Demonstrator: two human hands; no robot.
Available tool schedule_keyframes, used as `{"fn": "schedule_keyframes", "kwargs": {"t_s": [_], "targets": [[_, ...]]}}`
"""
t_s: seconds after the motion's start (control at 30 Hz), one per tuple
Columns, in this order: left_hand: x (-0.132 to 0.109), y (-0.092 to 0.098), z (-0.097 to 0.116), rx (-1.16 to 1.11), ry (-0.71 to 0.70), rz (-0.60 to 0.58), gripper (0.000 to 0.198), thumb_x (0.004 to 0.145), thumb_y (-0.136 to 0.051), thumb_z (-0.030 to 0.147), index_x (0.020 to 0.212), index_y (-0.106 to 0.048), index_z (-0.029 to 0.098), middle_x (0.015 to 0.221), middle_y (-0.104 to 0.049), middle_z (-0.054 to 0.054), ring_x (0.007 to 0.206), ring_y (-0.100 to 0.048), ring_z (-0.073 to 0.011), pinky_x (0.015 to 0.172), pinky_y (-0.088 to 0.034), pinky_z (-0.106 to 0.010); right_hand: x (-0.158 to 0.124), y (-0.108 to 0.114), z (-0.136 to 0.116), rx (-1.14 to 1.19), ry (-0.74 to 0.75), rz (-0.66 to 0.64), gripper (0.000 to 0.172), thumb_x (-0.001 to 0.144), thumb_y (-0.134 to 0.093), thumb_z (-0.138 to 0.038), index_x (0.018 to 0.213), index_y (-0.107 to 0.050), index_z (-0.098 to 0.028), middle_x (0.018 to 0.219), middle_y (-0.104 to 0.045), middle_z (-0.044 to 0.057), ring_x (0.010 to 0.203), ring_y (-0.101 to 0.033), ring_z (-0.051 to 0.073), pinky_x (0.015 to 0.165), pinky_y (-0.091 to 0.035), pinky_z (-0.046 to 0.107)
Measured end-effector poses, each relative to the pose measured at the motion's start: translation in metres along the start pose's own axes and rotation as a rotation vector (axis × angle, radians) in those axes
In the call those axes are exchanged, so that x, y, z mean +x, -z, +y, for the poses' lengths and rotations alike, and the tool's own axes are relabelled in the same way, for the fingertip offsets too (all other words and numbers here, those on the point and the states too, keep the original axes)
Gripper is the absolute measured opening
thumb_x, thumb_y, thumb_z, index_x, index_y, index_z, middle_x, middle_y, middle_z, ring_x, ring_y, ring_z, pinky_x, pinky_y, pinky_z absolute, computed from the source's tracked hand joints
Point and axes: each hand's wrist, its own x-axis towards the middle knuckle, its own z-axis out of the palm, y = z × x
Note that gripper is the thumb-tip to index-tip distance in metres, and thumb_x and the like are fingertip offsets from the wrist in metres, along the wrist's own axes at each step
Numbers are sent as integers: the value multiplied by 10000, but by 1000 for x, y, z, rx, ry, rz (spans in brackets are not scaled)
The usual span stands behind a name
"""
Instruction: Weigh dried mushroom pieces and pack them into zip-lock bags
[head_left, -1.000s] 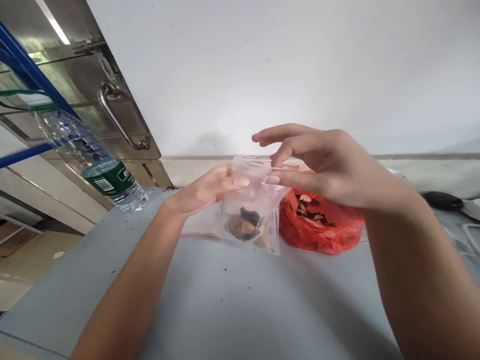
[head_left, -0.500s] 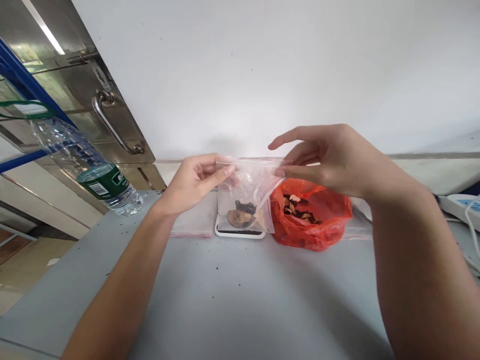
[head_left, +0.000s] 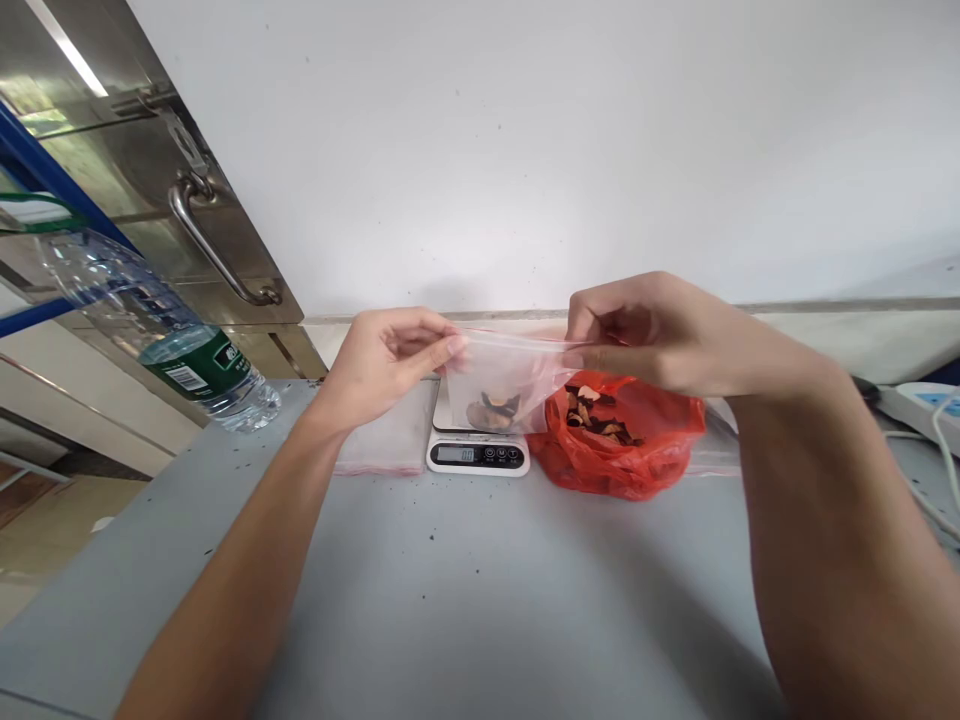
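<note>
Between my two hands a clear zip-lock bag (head_left: 510, 370) is stretched by its top edge. My left hand (head_left: 397, 360) pinches the left corner between thumb and fingers. At the right corner, my right hand (head_left: 637, 335) pinches the bag's edge. Dark and tan dried slices (head_left: 495, 410) lie in the bottom of the bag. Under the bag sits a small white digital scale (head_left: 478, 453), its display reading 0.0. Beside it on the right, an open red plastic bag (head_left: 622, 465) holds dark dried pieces (head_left: 596, 415).
Flat clear bags (head_left: 382, 440) lie left of the scale on the grey table (head_left: 450, 620). A large, empty-looking water bottle (head_left: 172, 340) leans at the left. A white power strip (head_left: 922, 410) with cables is at the right. A white wall stands behind.
My right hand's fingers have closed on the zip-lock bag's right corner. The bag is pulled straighter and raised slightly, so the scale's display now shows.
</note>
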Motion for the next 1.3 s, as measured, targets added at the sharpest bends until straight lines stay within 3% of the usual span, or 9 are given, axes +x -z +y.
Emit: {"fn": "schedule_keyframes", "kwargs": {"t_s": [0.2,0.43,0.63,0.8,0.9,1.03,1.2,1.3], "targets": [[-1,-2,1,28,-89,4,240,926,-710,319,742,-614,199,702,-766,-22,664,-760,-169,662,-626,-259,4,-5,-1,5,-36,-90,308,863,-702,-360,645,-534,-222,538,-444,-52,500,-368,94,482,-296,276],[-2,-7,-1,58,-172,-31,140,936,-668,281,841,-708,186,771,-781,-27,699,-754,-168,642,-583,-247,12,-12,8,27,131,-35,355,894,-672,-332,621,-476,-221,555,-385,-61,534,-336,86,495,-270,256],[-2,-8,-2,208,-183,-19,276,960,-655,270,704,-713,183,685,-759,-19,680,-718,-155,508,-468,-210,16,-21,6,56,50,-94,291,901,-694,-358,687,-561,-212,552,-435,-64,521,-377,91,493,-291,253],[-1,-9,-3,61,-146,-26,182,922,-721,265,776,-785,177,750,-799,-29,711,-743,-165,640,-575,-230,16,-25,4,97,116,-6,347,934,-672,-326,657,-488,-227,551,-385,-72,506,-320,85,490,-265,265],[-1,-9,-5,2,-141,-32,173,924,-720,271,825,-807,160,785,-809,-46,721,-746,-170,664,-594,-237,14,-23,3,85,72,-3,348,918,-696,-309,660,-478,-228,570,-399,-61,526,-346,93,494,-270,269],[-3,-9,-4,32,-142,-51,230,942,-689,265,774,-803,156,756,-802,-50,695,-736,-170,648,-594,-241,16,-26,2,73,15,-14,289,940,-666,-326,700,-548,-216,587,-458,-47,534,-389,102,501,-289,268],[-4,-13,0,94,-150,-49,229,944,-671,243,769,-800,169,739,-799,-32,658,-724,-155,603,-572,-227,22,-34,2,-17,164,12,221,950,-592,-254,734,-586,-209,588,-437,-55,550,-343,105,533,-293,276],[-3,-13,0,137,-178,-16,227,941,-665,249,772,-794,170,731,-791,-24,651,-717,-155,618,-572,-236,21,-31,3,-9,115,54,247,949,-620,-321,727,-592,-217,569,-395,-56,543,-320,115,525,-266,292]]}}
